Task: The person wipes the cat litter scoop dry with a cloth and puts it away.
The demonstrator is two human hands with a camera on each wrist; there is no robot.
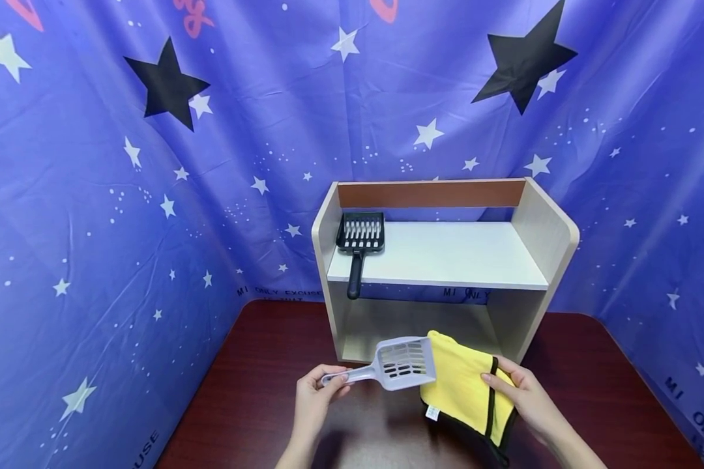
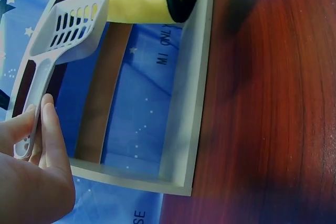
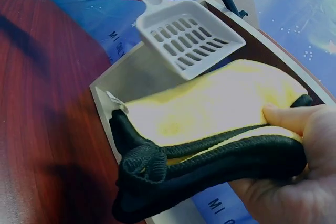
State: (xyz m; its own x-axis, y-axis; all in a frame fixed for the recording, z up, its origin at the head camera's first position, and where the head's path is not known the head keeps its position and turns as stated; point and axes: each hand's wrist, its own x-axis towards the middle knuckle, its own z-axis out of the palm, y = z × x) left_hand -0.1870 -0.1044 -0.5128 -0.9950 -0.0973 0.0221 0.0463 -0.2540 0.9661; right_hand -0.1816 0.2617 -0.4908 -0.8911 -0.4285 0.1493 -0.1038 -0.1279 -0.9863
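Note:
My left hand (image 1: pixel 317 397) pinches the handle end of a light grey slotted litter scoop (image 1: pixel 385 378), its basket pointing right. In the left wrist view the thumb and fingers close around the handle of the scoop (image 2: pixel 38 85). My right hand (image 1: pixel 525 394) grips a folded yellow cloth (image 1: pixel 460 378) with black edging and a small white tag. The right wrist view shows the thumb on top of the cloth (image 3: pixel 210 103) and fingers beneath. The scoop's front edge is close to the cloth; whether they touch, I cannot tell.
A two-level wooden shelf (image 1: pixel 440 283) stands at the back of the dark red table (image 1: pixel 270 365). On its upper board lies a black slotted scoop (image 1: pixel 360 232), the handle hanging over the front edge. Behind is a blue star-printed curtain (image 1: pixel 305 130).

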